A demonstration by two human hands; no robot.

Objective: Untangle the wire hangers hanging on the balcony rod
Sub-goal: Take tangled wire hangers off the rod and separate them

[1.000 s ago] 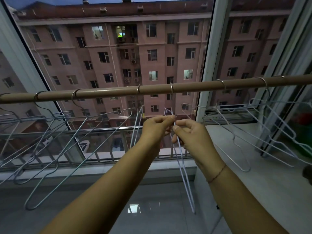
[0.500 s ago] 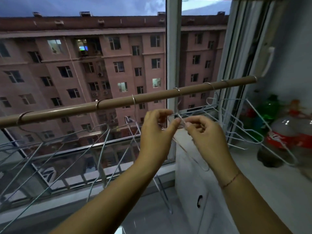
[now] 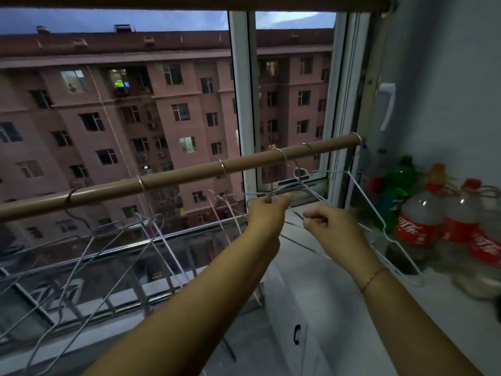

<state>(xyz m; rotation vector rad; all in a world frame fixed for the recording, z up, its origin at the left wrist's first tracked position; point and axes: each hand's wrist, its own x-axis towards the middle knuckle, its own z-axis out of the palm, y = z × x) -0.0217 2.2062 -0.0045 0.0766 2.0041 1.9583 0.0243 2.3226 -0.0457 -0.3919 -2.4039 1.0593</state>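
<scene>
Below rod (image 3: 189,173), both hands (image 3: 267,210) on tangled hangers (image 3: 311,191).

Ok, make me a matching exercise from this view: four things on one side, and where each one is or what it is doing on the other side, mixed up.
Things:
1. left hand
2. right hand
3. green bottle
4. window handle

Places or states:
A. stands on the ledge behind the red-labelled bottles
B. pinches a hanger's twisted neck just below the rod
C. white, mounted on the window frame at upper right
D. pinches a thin wire, lower and further right

Pairs: 1-B, 2-D, 3-A, 4-C
</scene>
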